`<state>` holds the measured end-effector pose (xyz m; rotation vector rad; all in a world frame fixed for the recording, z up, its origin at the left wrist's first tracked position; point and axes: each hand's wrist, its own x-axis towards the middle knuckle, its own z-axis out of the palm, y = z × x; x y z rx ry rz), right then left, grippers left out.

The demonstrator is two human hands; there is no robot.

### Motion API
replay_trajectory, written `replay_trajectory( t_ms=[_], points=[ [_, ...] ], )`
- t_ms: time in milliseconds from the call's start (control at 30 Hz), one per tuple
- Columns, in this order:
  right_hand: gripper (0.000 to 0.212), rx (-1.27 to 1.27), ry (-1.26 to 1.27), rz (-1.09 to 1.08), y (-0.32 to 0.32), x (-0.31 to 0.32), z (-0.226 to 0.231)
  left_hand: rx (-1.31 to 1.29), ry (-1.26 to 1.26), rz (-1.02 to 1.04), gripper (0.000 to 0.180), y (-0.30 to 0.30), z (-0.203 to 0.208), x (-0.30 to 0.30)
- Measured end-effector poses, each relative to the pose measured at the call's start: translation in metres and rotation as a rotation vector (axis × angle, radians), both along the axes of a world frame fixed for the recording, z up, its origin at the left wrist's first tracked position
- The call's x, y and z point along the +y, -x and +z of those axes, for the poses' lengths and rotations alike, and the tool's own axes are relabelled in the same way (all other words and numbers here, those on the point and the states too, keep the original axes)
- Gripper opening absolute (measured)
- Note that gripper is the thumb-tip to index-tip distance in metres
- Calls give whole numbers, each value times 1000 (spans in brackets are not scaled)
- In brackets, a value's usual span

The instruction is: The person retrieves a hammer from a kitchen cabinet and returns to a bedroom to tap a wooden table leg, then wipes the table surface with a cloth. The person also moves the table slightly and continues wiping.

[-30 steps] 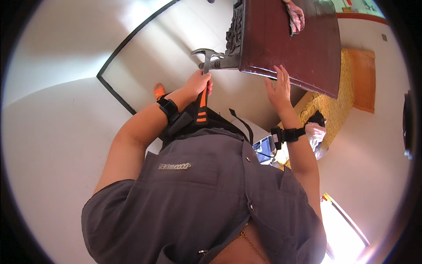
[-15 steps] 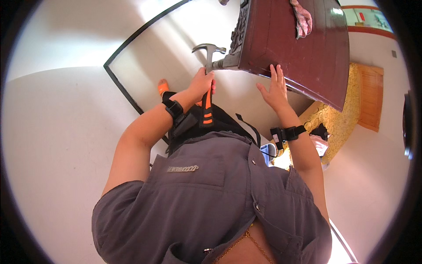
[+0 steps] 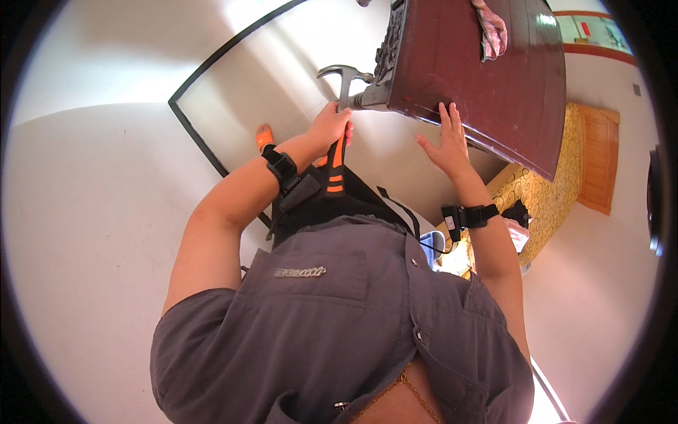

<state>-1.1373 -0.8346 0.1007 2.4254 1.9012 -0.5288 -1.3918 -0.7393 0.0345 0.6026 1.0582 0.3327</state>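
Head view: A person in a dark grey short-sleeved shirt (image 3: 296, 332) grips a claw hammer (image 3: 337, 167) at the corner of a reddish-brown wooden table (image 3: 487, 99), here in a pale-walled room. The left hand (image 3: 331, 127) is wrapped tightly round the upper part of the black-and-orange handle, fingers clamped on it, the steel head raised above the fist. That head stands just beside a turned table leg (image 3: 372, 99) and carved edging (image 3: 388, 49); whether metal meets wood is hard to tell from this angle. The right hand (image 3: 449, 149) reaches to the table's near edge, index and middle fingers close together with their tips on the wood, thumb spread well away, nothing in its grasp. A crumpled pink cloth (image 3: 493, 32) lies on the tabletop. Black straps circle both wrists. A foot in orange (image 3: 263, 136) shows on the pale floor at left, inside a dark border strip (image 3: 198, 140).
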Motion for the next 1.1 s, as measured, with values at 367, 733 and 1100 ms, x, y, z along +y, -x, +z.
replay_trajectory(
  t_ms=[367, 733, 1100],
  points=[
    [94, 38, -5, 64, -5, 0, 2, 41, 25, 46, 21, -1, 0, -2],
    [96, 50, -26, 120, -9, 0, 3, 41, 23, 15, 21, -3, 1, -4],
    [96, 64, -1, 136, -11, 1, 6, 22, 9, -80, 20, 2, -4, -7]
  ],
)
